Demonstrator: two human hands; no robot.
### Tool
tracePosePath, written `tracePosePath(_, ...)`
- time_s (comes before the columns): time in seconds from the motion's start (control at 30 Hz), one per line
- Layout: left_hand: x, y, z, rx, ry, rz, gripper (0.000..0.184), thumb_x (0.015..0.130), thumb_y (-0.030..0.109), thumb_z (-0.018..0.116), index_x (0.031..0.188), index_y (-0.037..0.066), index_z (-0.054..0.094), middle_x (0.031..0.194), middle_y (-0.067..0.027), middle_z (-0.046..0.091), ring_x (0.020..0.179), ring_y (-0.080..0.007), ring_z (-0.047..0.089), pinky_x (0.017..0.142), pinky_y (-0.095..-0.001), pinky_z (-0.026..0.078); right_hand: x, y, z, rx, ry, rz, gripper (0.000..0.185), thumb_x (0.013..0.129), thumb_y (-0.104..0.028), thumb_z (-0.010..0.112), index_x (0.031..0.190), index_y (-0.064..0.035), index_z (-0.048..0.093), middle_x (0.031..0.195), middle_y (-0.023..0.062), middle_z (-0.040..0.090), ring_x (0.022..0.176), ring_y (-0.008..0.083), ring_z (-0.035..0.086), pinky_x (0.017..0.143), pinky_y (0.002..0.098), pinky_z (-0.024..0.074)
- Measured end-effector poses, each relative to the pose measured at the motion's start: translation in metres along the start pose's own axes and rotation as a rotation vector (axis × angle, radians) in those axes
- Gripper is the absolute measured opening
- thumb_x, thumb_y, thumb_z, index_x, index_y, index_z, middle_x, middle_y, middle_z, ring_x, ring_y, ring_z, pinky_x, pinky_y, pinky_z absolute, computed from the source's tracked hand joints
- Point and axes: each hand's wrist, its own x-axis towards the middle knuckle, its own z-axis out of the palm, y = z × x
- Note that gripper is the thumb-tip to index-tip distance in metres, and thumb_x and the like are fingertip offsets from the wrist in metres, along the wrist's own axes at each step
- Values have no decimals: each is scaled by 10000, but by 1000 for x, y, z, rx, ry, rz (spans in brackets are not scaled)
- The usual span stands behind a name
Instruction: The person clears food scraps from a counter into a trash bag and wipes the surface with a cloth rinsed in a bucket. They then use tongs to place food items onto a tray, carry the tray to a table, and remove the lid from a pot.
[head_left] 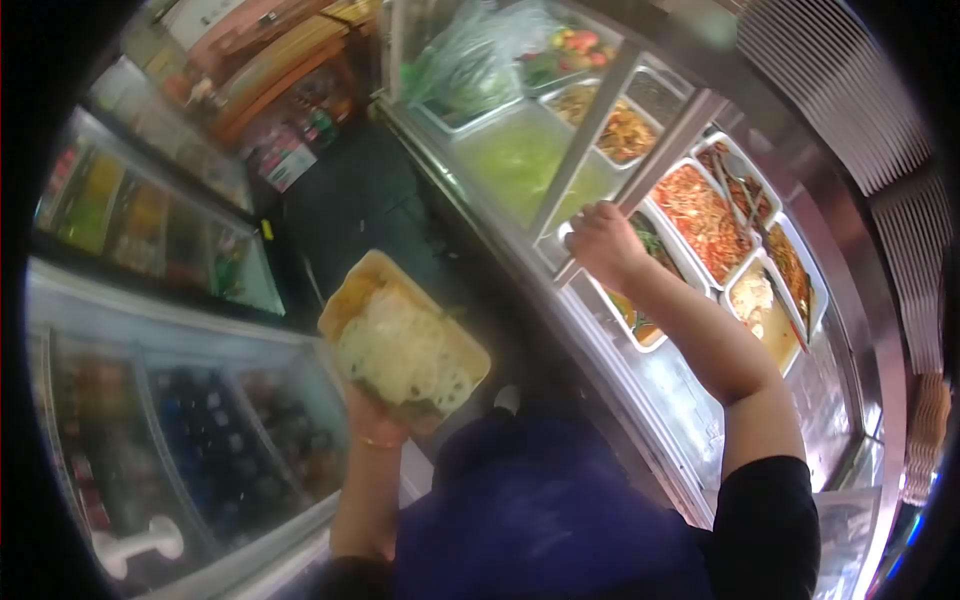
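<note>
My left hand (375,415) supports a rectangular white food tray (472,352) from its near left end, fingers mostly hidden under it. Pale, whitish food with dark green bits fills the tray, with some orange at one end. My right hand (607,240) is closed around the metal edge of a sliding glass door (668,152) on the display case. Beyond that door edge, the open side shows a tray of red shredded food (695,215), a tray with pale pieces (755,300) and a partly hidden tray with greens (655,245).
Behind the glass are a pale green tray (525,160), a tray of brownish food (605,125) and a plastic bag (480,50). A glass-front fridge (190,420) with bottles stands at the left. Dark floor (370,190) lies between. Stacked trays (830,90) line the right.
</note>
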Motion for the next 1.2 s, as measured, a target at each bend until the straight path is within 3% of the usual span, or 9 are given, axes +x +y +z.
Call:
tracePosePath(0.23, -8, 5, -5, 0, -100, -39, 569, 973, 487, 377, 1390, 102, 404, 1383, -107, 482, 1223, -307, 507, 1024, -472, 423, -36, -24, -21, -54, -263, 130, 92, 734, -190, 590, 784, -155, 659, 810, -10, 588, 907, 176, 559, 799, 338, 384)
tracePosePath(0.63, -32, -54, -25, 244, -60, -252, 648, 938, 574, 386, 1424, 145, 375, 1451, -72, 404, 1302, -310, 419, 1071, -508, 363, -371, -108, -168, -120, -245, 261, 93, 640, -227, 575, 673, -167, 512, 737, -17, 495, 823, 162, 528, 766, 285, 387)
tracePosePath(0.7, -33, -71, -33, 623, -307, -128, 619, 938, 544, 409, 1409, 142, 398, 1421, -57, 443, 1281, -295, 446, 1035, -510, 407, -416, -119, -182, -189, -328, 311, 97, 633, -227, 575, 679, -169, 513, 733, -27, 492, 813, 149, 526, 762, 274, 390)
tracePosePath(0.73, -36, -81, -27, 385, -223, -248, 604, 938, 529, 421, 1402, 142, 406, 1415, -56, 448, 1271, -295, 456, 1022, -509, 421, -432, -122, -190, -185, -304, 288, 94, 630, -226, 575, 668, -170, 510, 727, -31, 490, 804, 145, 526, 761, 270, 392)
tracePosePath(0.77, -40, -87, -21, 154, -125, -359, 589, 939, 513, 433, 1396, 143, 414, 1410, -55, 453, 1260, -295, 467, 1009, -508, 434, -445, -124, -194, -177, -270, 255, 92, 627, -225, 576, 656, -171, 507, 722, -35, 488, 795, 142, 525, 759, 267, 393)
tracePosePath(0.9, -52, -103, -23, 261, -134, -327, 575, 937, 492, 449, 1389, 139, 420, 1398, -61, 463, 1242, -306, 480, 996, -508, 446, -468, -130, -211, -179, -204, 278, 99, 625, -218, 575, 635, -172, 487, 709, -30, 479, 786, 144, 523, 761, 258, 394)
tracePosePath(1.03, -66, -113, -25, 254, -303, -333, 599, 928, 511, 450, 1401, 145, 406, 1393, -66, 470, 1246, -322, 474, 992, -533, 440, -479, -134, -220, -397, -538, 117, 93, 655, -231, 574, 690, -177, 507, 745, -40, 487, 807, 137, 518, 776, 270, 386)
tracePosePath(1.1, -75, -112, -17, 300, -113, -285, 612, 925, 524, 449, 1402, 144, 402, 1384, -68, 479, 1245, -317, 473, 999, -525, 437, -489, -135, -212, -322, -470, 188, 87, 669, -237, 569, 690, -184, 503, 741, -42, 481, 809, 136, 518, 775, 273, 375)
tracePosePath(1.2, -53, -120, -30, 335, -331, -305, 611, 934, 536, 426, 1400, 141, 404, 1384, -71, 480, 1248, -310, 469, 1026, -523, 406, -490, -141, -212, -185, -412, 299, 84, 685, -245, 564, 684, -191, 499, 731, -43, 474, 812, 135, 519, 769, 278, 365)
